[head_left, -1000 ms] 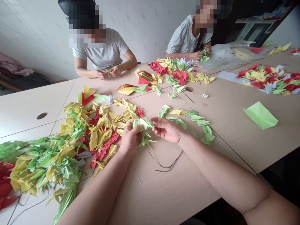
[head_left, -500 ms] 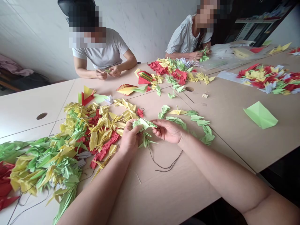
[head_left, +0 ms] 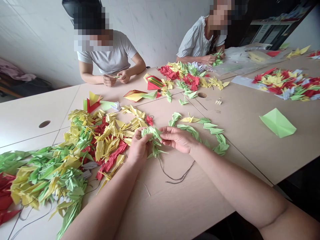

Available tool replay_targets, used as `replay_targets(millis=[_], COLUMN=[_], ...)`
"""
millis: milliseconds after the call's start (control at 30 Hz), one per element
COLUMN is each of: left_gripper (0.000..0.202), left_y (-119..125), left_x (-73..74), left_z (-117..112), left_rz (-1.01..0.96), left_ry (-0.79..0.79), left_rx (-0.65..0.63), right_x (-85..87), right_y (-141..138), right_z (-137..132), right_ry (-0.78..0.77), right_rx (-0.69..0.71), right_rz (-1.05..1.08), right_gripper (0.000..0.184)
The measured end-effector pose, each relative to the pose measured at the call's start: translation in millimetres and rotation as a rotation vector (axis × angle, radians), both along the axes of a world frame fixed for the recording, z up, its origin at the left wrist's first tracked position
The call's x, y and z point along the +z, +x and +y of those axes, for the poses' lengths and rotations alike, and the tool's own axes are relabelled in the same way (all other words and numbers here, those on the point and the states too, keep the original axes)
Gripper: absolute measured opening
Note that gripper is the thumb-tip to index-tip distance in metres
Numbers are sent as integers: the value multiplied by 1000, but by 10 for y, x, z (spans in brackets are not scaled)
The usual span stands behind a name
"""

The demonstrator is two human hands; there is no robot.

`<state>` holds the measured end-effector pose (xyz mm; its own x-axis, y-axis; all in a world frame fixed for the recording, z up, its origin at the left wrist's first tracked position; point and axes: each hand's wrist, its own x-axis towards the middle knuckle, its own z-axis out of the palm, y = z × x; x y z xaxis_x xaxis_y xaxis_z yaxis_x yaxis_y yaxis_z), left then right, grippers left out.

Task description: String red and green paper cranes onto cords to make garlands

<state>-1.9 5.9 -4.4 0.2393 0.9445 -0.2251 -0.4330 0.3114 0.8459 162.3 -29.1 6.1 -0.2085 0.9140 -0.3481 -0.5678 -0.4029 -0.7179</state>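
A bunch of light green folded paper cranes (head_left: 151,133) is gripped between the thumb and fingers of my left hand (head_left: 140,144). From the right, my right hand (head_left: 178,137) pinches the pointed ends of the same bunch, thumb on the near side. More green cranes (head_left: 155,150) dangle just below, and a dark string (head_left: 172,180) loops over the table from there. Beyond my right wrist lies a curved strand of green cranes (head_left: 217,130) with one yellow crane (head_left: 190,119) beside it.
A large heap of yellow, green and red cranes (head_left: 62,166) covers the left side. Folded paper stacks (head_left: 136,95), a binder clip (head_left: 219,100), a green sheet (head_left: 278,123) and another crane pile (head_left: 290,83) lie farther off. Two people (head_left: 110,53) work with paper across the table (head_left: 195,200).
My right fingers have slid slightly left and closed in on the green cranes' ends. The left hand keeps its hold. Across the table, one person's hands have shifted slightly.
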Motion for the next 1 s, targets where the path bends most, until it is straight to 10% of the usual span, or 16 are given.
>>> replay_targets(millis=[567, 1000], left_gripper=[38, 40], left_y=[6, 33], left_x=[28, 38], left_z=[-9, -60], left_rz=[-11, 17], left_ry=[-17, 39], left_rx=[-13, -17], right_x=[3, -103], right_y=[29, -128], right_z=[3, -30], right_ry=[-7, 288], right_rx=[42, -31], right_rz=[6, -526], right_gripper=[32, 35])
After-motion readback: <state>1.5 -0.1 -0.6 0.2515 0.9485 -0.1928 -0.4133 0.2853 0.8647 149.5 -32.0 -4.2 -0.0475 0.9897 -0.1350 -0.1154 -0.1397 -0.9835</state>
